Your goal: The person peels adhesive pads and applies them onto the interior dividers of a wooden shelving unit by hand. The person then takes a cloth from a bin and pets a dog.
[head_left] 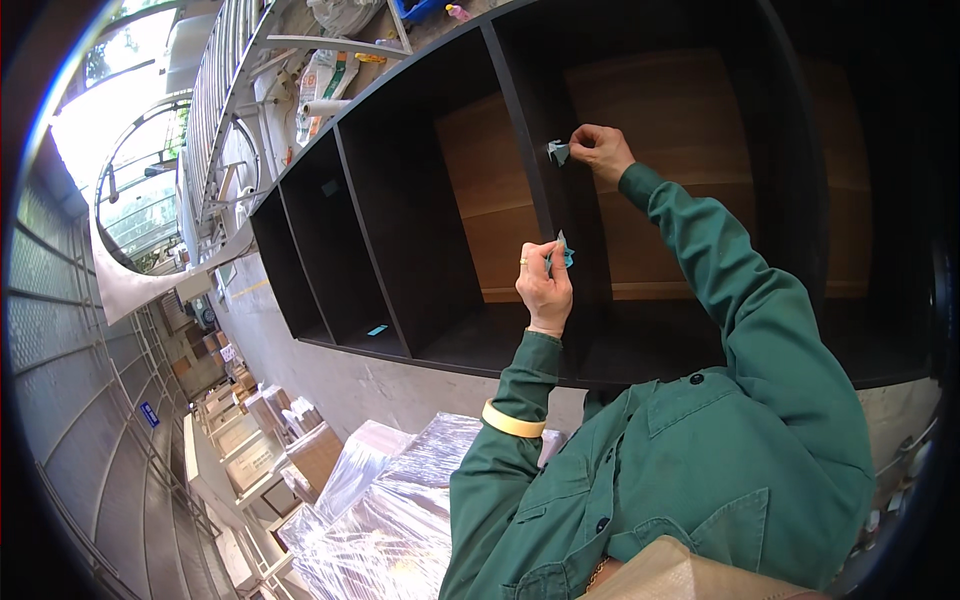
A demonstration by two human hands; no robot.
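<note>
Signs and print, none of it legible
A small blue sign (149,414) with pale marks shows against the grey paneled wall (60,400) at the left, too small to read. Beyond the black shelving unit (519,130), colored marks on a white sack (314,82) are too blurred to make out.

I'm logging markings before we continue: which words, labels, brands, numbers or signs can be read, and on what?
Blue sign: white marks, too small to read.
White bag: coloured printing, too blurred to read.
Blue scrap in the left hand: no readable text.
Grey scrap in the right hand: no readable text.
Black cabinet: none visible.
</note>
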